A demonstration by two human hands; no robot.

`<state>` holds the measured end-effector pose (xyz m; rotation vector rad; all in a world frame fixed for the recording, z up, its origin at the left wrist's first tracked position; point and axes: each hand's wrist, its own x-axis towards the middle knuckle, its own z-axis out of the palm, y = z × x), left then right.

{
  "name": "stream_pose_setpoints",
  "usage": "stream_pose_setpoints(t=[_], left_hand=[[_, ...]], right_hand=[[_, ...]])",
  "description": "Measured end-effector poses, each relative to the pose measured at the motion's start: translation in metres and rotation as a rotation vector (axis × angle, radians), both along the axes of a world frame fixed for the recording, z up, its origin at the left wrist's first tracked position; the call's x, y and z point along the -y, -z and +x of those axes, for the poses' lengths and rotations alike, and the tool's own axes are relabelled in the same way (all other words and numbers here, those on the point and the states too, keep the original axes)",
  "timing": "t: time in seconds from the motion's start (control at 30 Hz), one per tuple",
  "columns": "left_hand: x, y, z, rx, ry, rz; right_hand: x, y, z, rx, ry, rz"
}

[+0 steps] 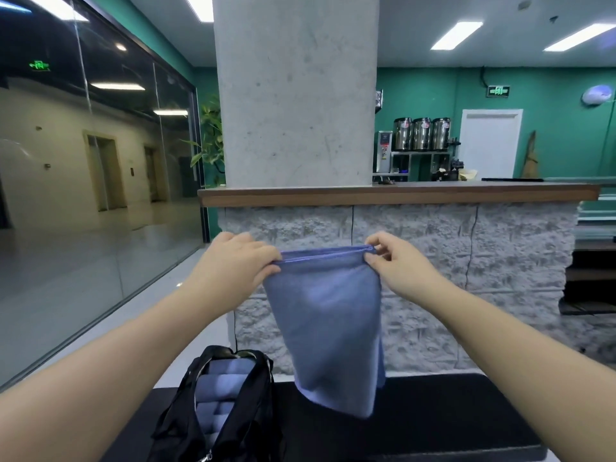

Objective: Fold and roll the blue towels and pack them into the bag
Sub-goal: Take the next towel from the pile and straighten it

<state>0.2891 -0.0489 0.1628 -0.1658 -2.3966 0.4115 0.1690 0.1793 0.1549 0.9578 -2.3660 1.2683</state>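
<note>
While held aloft over the black table [433, 411], blue towel [325, 328] noted hanging doubled, folded top edge level, both layers pinched together at the two upper corners. Left hand [240, 261] pinching the left corner, fingers curled over the hem; right hand [386, 261] pinching the right corner between thumb and fingertips. Long axis vertical, free lower end pointing down and reaching table level, whether touching cannot be told. Judged mid-fold: halved once, not yet rolled. Next move judged to call for lowering flat onto the table, or halving again, then rolling tight. Black bag [233, 411] standing open at lower left, just beside the hanging towel, with rolled towels [216, 391] already stacked inside; packing well advanced, space remaining hard to tell.
</note>
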Motion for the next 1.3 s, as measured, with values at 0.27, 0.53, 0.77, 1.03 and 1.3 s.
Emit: stream_pose_setpoints(t=[0.27,0.53,0.77,1.03,1.3], left_hand=[[0.016,0.058,-0.035,0.045,0.047,0.464],[0.034,0.123,-0.057,0.1,0.178,0.667],[0.049,0.167,-0.088,0.265,0.149,0.692],[0.056,0.212,-0.118,0.627,-0.019,0.788],[0.06,0.258,-0.149,0.603,-0.081,0.989]], right_hand=[[0.019,0.059,-0.025,0.139,-0.042,0.008],[0.026,0.129,-0.053,0.346,-0.204,-0.039],[0.037,0.173,-0.071,0.411,-0.217,0.022],[0.039,0.221,-0.092,0.547,-0.203,0.096],[0.048,0.261,-0.12,0.706,-0.106,0.046]])
